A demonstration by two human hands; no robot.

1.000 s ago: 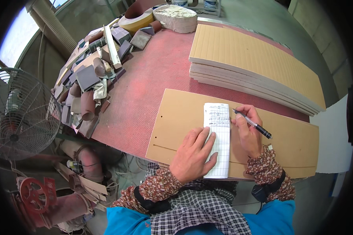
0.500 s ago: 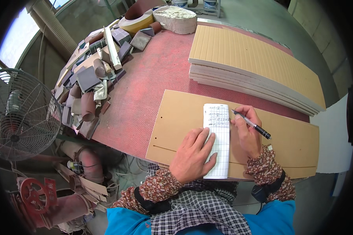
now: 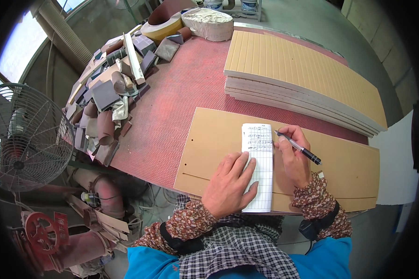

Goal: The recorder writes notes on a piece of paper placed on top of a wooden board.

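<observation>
Paper slip point(image 3: 258, 162) lay on flat brown board point(image 3: 349, 167), near its front edge. Left hand point(image 3: 228, 186) pressed flat on slip, fingers spread. Right hand point(image 3: 293, 156) gripped pen point(image 3: 299, 148), tip at slip's right edge. Risk: slip could skid under pen if left hand eased.

I am looking into a woodworking workshop: a red-topped bench point(image 3: 181, 111) carries a stack of grooved fibreboard panels point(image 3: 302, 74), a heap of sandpaper scraps point(image 3: 107, 93) and abrasive rolls point(image 3: 165, 25), beside a caged floor fan point(image 3: 25, 135).
</observation>
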